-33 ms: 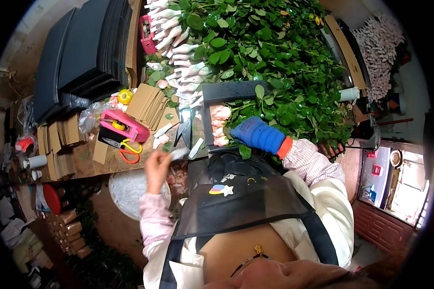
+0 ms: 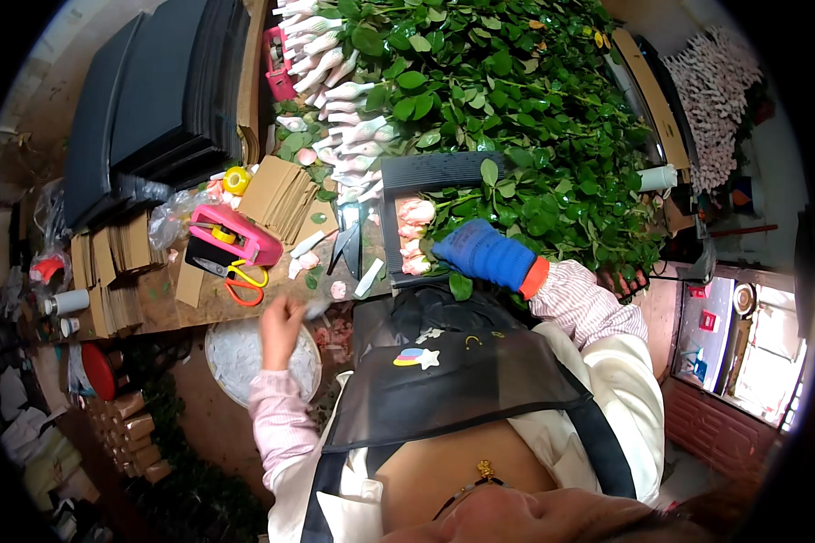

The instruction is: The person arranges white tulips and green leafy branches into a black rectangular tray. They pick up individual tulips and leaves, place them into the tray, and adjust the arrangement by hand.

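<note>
My left hand (image 2: 282,324) is bare, its fingers pinched together at the table's front edge. A smeared white flower sleeve (image 2: 315,309) shows at its fingertips. My right hand (image 2: 482,253), in a blue knitted glove with an orange cuff, lies over the rose stems, its tip touching the pink rose heads (image 2: 414,237); its fingers cannot be made out. These roses lie in a dark grey corrugated cardboard wrap (image 2: 389,195). Two loose white sleeves (image 2: 369,278) and a pair of dark-bladed scissors (image 2: 342,249) lie between my hands. A pale pink petal (image 2: 338,290) lies near the edge.
Leafy rose stems (image 2: 507,81) with white-sleeved heads (image 2: 358,136) cover the far table. At left are orange-and-yellow scissors (image 2: 244,285), a pink tape dispenser (image 2: 244,237), brown cardboard pieces (image 2: 281,195) and stacked dark sheets (image 2: 167,90). A round tub (image 2: 235,362) of white material stands below the edge.
My left hand has drawn slightly left and toward me with the white sleeve, uncovering the petal on the table. My right hand has stayed in place.
</note>
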{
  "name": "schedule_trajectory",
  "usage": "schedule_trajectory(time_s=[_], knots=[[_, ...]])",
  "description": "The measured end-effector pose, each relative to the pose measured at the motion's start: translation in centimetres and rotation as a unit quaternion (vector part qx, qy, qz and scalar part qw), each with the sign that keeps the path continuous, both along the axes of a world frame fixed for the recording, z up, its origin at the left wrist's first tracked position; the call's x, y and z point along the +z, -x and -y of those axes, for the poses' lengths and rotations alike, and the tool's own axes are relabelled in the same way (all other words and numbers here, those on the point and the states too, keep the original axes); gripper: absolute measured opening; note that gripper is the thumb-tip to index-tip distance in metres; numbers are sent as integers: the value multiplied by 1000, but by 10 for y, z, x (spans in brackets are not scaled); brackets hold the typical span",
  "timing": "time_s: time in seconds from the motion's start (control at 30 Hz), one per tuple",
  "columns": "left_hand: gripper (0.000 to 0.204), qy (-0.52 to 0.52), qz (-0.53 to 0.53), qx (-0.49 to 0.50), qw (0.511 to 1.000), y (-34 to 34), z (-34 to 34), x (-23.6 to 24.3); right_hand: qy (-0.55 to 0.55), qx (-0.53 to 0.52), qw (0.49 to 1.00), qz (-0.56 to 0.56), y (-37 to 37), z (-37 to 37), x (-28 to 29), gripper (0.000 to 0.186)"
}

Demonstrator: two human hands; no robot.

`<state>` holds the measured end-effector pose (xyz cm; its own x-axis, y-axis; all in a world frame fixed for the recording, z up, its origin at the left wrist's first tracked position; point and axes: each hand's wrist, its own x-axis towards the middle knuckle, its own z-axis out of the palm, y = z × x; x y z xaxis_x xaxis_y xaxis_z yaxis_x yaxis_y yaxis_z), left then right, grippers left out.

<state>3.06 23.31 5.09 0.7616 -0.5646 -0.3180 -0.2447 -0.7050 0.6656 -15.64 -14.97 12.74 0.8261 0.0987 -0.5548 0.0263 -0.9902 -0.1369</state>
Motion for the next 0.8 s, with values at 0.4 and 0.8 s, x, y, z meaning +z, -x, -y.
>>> schedule_trajectory(time_s=[0.4, 0.8], knots=[[20, 175, 49, -97, 979, 40, 117, 2, -1, 44, 995, -92, -19, -2, 19, 22], [117, 185, -43, -243, 951, 46, 202, -7, -57, -107, 992, 20, -2, 11, 29, 24]])
